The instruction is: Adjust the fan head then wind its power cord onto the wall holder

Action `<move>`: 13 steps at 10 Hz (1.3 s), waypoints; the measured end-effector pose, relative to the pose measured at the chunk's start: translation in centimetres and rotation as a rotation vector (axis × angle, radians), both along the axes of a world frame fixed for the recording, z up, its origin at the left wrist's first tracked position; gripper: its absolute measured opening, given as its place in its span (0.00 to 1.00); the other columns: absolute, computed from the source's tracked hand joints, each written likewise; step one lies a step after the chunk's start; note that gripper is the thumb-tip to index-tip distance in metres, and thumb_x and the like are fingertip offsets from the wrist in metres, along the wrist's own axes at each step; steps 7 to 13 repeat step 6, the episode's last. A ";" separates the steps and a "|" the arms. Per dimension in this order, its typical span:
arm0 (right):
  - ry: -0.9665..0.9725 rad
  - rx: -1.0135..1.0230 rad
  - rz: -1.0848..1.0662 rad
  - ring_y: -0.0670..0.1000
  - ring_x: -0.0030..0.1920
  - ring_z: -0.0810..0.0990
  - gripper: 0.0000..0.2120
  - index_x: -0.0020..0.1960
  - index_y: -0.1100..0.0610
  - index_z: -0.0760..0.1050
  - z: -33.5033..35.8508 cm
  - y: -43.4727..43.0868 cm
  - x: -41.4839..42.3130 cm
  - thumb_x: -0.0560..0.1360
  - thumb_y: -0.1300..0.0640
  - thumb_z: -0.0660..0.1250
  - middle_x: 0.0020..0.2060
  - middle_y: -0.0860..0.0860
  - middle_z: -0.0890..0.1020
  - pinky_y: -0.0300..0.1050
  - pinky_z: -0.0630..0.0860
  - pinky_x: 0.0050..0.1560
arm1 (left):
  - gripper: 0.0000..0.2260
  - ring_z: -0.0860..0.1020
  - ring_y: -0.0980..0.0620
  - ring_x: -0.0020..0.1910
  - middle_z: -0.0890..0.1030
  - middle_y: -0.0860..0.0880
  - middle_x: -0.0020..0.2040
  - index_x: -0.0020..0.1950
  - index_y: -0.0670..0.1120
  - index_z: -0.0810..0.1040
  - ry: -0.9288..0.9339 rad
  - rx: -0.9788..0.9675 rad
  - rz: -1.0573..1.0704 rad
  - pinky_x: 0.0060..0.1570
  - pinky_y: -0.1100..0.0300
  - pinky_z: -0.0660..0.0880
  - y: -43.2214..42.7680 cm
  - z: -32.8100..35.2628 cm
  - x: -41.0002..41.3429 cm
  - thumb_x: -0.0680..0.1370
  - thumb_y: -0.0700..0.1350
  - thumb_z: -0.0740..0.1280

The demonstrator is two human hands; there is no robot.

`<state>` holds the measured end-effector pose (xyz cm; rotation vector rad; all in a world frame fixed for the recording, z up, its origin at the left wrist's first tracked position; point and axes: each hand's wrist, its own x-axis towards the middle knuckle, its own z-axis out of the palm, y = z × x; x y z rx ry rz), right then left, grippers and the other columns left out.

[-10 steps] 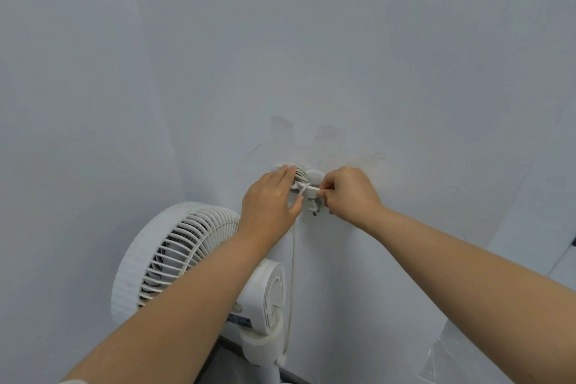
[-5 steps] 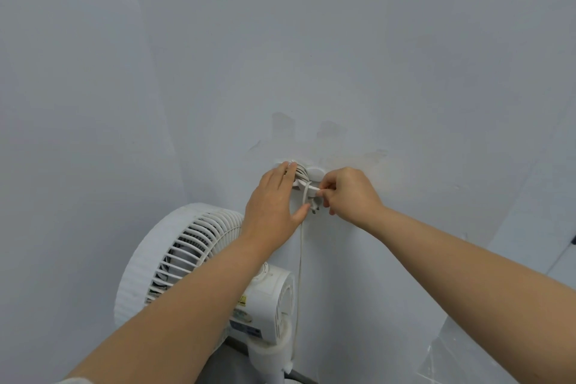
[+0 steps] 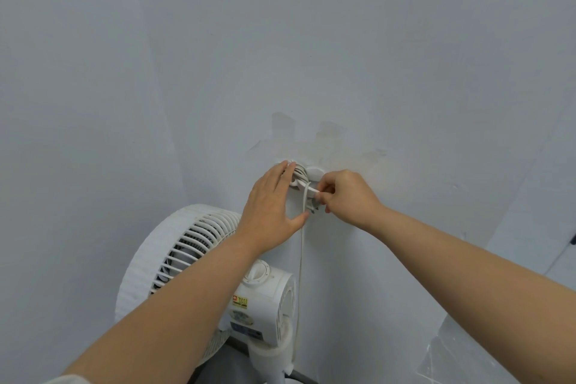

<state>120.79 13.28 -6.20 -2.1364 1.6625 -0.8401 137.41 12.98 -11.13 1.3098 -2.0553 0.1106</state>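
Two hands meet at the wall holder (image 3: 314, 172), a white round piece on the grey wall. Several turns of the white cord (image 3: 301, 246) are wound on it, and one length hangs straight down past the fan (image 3: 187, 243), which stands below and left of the holder. The left hand (image 3: 271, 206) lies with straight fingers over the holder's left side. The right hand (image 3: 349, 196), just right of the holder, pinches the cord near its plug (image 3: 312, 207). A red and yellow sticker (image 3: 240, 302) on the fan has writing too small to read.
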 end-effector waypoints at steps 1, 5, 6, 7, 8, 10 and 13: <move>0.024 -0.021 0.008 0.53 0.39 0.81 0.04 0.43 0.57 0.79 0.0 0.2 0.0 0.73 0.62 0.66 0.35 0.51 0.81 0.48 0.79 0.46 | 0.39 0.54 0.50 0.76 0.56 0.48 0.76 0.77 0.47 0.51 -0.046 -0.001 0.005 0.74 0.54 0.54 0.0 -0.1 0.2 0.72 0.57 0.65; 0.203 -0.346 -0.070 0.59 0.51 0.79 0.13 0.55 0.60 0.77 2.8 2.9 0.1 0.75 0.65 0.58 0.52 0.56 0.82 0.49 0.74 0.47 | 0.27 0.57 0.44 0.76 0.59 0.43 0.76 0.75 0.45 0.57 -0.124 -0.149 0.146 0.70 0.44 0.58 2.3 3.3 1.3 0.77 0.51 0.49; 0.241 -0.596 -0.043 0.62 0.58 0.77 0.20 0.60 0.64 0.74 4.9 4.6 0.6 0.69 0.69 0.58 0.60 0.60 0.76 0.55 0.76 0.53 | 0.26 0.61 0.41 0.74 0.62 0.42 0.75 0.75 0.45 0.58 -0.194 -0.251 0.206 0.66 0.40 0.63 3.4 5.7 1.3 0.77 0.51 0.52; 0.241 -0.596 -0.043 0.62 0.58 0.77 0.20 0.60 0.64 0.74 4.9 4.6 0.6 0.69 0.69 0.58 0.60 0.60 0.76 0.55 0.76 0.53 | 0.26 0.61 0.41 0.74 0.62 0.42 0.75 0.75 0.45 0.58 -0.194 -0.251 0.206 0.66 0.40 0.63 3.4 5.7 1.3 0.77 0.51 0.52; 0.241 -0.596 -0.043 0.62 0.58 0.77 0.20 0.60 0.64 0.74 4.9 4.6 0.6 0.69 0.69 0.58 0.60 0.60 0.76 0.55 0.76 0.53 | 0.26 0.61 0.41 0.74 0.62 0.42 0.75 0.75 0.45 0.58 -0.194 -0.251 0.206 0.66 0.40 0.63 3.4 5.7 1.3 0.77 0.51 0.52; 0.241 -0.596 -0.043 0.62 0.58 0.77 0.20 0.60 0.64 0.74 4.9 4.6 0.6 0.69 0.69 0.58 0.60 0.60 0.76 0.55 0.76 0.53 | 0.26 0.61 0.41 0.74 0.62 0.42 0.75 0.75 0.45 0.58 -0.194 -0.251 0.206 0.66 0.40 0.63 3.4 5.7 1.3 0.77 0.51 0.52; 0.241 -0.596 -0.043 0.62 0.58 0.77 0.20 0.60 0.64 0.74 4.9 4.6 0.6 0.69 0.69 0.58 0.60 0.60 0.76 0.55 0.76 0.53 | 0.26 0.61 0.41 0.74 0.62 0.42 0.75 0.75 0.45 0.58 -0.194 -0.251 0.206 0.66 0.40 0.63 3.4 5.7 1.3 0.77 0.51 0.52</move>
